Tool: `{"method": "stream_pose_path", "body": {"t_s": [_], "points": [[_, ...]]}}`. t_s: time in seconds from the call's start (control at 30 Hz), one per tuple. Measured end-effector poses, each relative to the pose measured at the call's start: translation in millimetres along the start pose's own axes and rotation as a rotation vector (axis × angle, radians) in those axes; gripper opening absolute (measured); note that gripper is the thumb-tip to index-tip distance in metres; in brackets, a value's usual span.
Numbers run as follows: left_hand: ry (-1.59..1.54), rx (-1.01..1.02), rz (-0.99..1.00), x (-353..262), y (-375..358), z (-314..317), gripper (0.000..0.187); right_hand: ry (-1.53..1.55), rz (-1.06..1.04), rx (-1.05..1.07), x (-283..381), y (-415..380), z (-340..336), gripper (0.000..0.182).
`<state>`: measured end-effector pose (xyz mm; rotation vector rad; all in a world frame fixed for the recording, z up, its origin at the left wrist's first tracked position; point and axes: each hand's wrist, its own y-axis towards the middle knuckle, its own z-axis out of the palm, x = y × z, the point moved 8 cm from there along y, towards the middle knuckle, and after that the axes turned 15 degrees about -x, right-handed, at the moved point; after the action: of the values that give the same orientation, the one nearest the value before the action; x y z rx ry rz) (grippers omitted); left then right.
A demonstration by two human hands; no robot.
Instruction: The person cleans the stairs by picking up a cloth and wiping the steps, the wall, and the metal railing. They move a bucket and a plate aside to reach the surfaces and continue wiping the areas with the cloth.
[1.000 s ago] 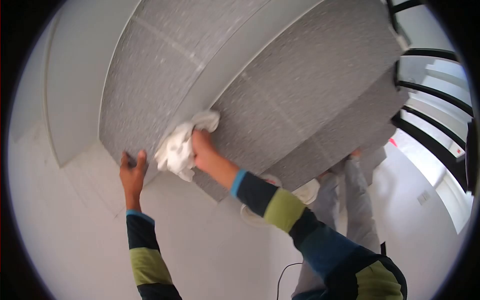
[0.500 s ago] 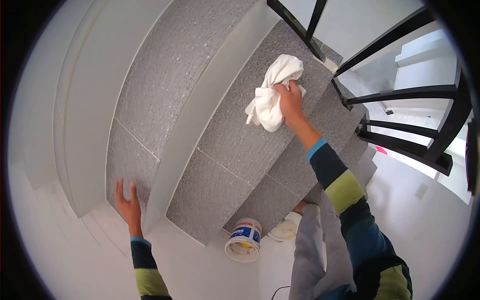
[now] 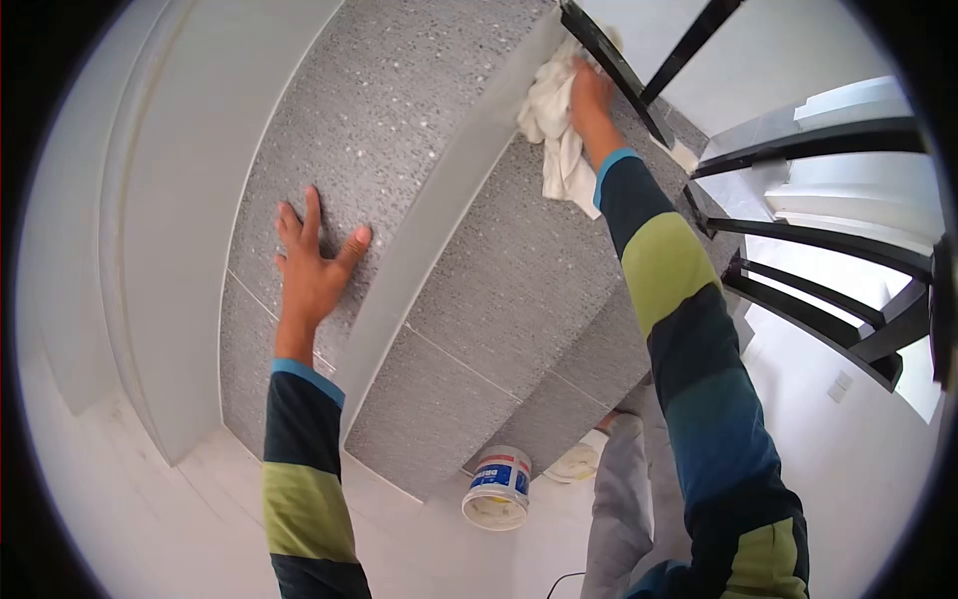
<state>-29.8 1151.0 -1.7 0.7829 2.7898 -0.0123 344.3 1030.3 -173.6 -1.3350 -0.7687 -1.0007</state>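
Bunched under my right hand (image 3: 591, 97) is a white cloth (image 3: 555, 110), pressed against the far end of a grey speckled stair step (image 3: 499, 260), close to the riser and a black railing post (image 3: 619, 72). My fingers are closed on the cloth and partly hidden by it. One corner of the cloth hangs down over the step's surface. On the higher step (image 3: 349, 110) to the left, my left hand (image 3: 317, 265) lies with its fingers spread and nothing in it.
Black metal railing bars (image 3: 818, 230) run along the right side of the stairs. A white bucket (image 3: 497, 489) with a blue label stands below, beside the lower steps. The pale riser (image 3: 439, 220) separates the two upper steps. A white wall (image 3: 160, 200) curves along the left.
My right hand has carried the cloth up and away to the far end of the step. My left hand has moved forward and right onto the higher step.
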Motion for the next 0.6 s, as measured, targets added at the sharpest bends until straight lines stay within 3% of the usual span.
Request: {"method": "stream_pose_path", "body": {"t_s": [0.03,0.1,0.13,0.23,0.3,0.43,0.5,0.6], "points": [[0.005,0.001,0.005,1.5,-1.0,2.2,0.094,0.004,0.004,-0.004,-1.8,6.4,4.8,0.063],[0.011,-0.02,0.009,5.4,-2.1,5.7,0.095,-0.062,-0.375,0.27,22.7,12.9,31.3,0.063],[-0.007,0.009,-0.015,6.7,-2.2,7.6,0.095,-0.103,-0.341,0.182,15.0,20.2,30.2,0.059],[0.041,0.049,-0.022,8.3,-1.5,10.1,0.091,-0.22,-0.374,0.178,17.3,-9.6,17.8,0.059],[0.034,0.083,-0.033,9.5,-1.1,10.4,0.094,-0.313,-0.537,0.227,5.6,-44.3,8.7,0.057],[0.05,0.145,-0.053,7.7,1.8,10.3,0.097,-0.233,-0.733,0.593,20.9,-138.8,-24.4,0.049],[0.055,0.146,-0.061,7.4,0.5,11.0,0.097,-0.197,-0.606,0.514,31.8,-133.2,-20.4,0.045],[0.057,0.128,-0.059,7.1,2.9,9.3,0.096,-0.231,-1.091,0.307,78.4,-144.9,1.0,0.045]]}}
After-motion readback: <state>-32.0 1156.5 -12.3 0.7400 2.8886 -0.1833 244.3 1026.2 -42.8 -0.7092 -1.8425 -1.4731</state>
